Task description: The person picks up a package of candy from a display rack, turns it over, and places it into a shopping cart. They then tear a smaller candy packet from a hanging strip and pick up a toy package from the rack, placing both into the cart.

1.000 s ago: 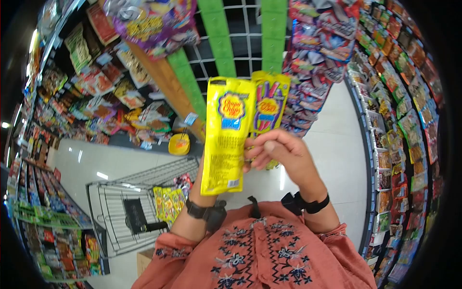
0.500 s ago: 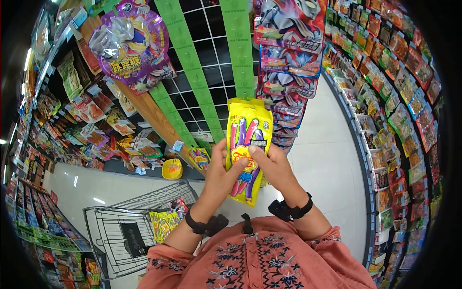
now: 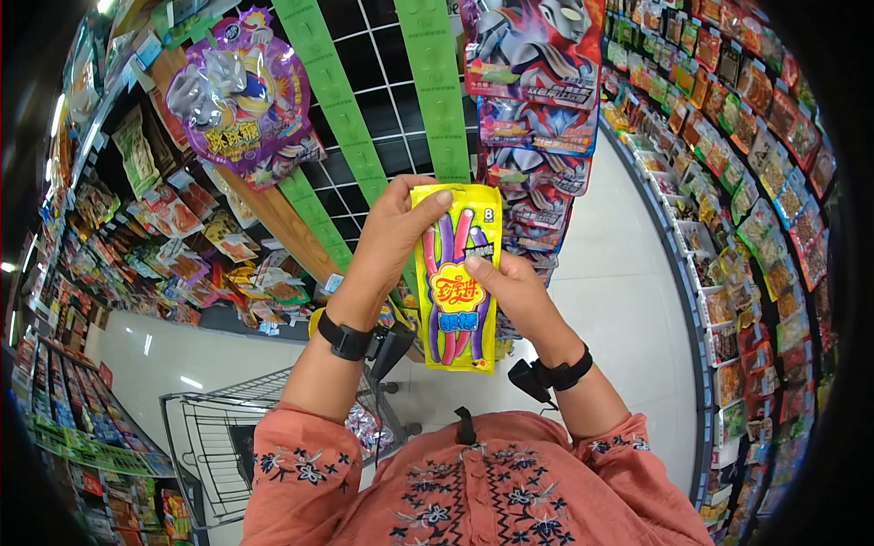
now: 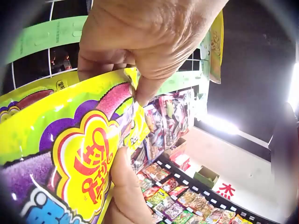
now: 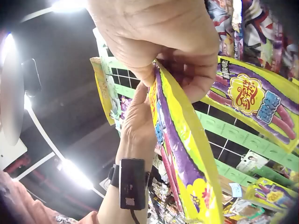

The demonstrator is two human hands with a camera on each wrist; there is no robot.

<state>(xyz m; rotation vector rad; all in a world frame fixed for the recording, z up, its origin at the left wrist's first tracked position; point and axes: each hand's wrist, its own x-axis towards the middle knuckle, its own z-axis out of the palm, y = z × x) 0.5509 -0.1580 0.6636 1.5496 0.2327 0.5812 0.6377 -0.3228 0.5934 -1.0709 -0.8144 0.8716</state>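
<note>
A yellow pouch of candy sticks [image 3: 458,300], printed with pink and purple sticks and a red-on-yellow flower logo, is held upright with its front facing up at the head camera. My left hand [image 3: 390,227] pinches its top left corner, thumb across the front. Lower down, my right hand [image 3: 521,287] grips the right edge with its thumb on the front and fingers behind. The right wrist view shows the pouch [image 5: 187,149] edge-on between both hands. A similar yellow pouch [image 5: 252,100] hangs behind it on the rack.
Green hanging strips [image 3: 437,100] run down a black wire grid. Beside them hang a purple pouch [image 3: 241,100] and a column of red-and-silver packets [image 3: 537,55]. A wire shopping cart [image 3: 205,437] stands at lower left, partly behind the left arm. Stocked snack shelves [image 3: 728,273] line the right.
The pouch was first back side up, then turned front side up. Since then my left hand has moved up from its lower left edge to the top left corner.
</note>
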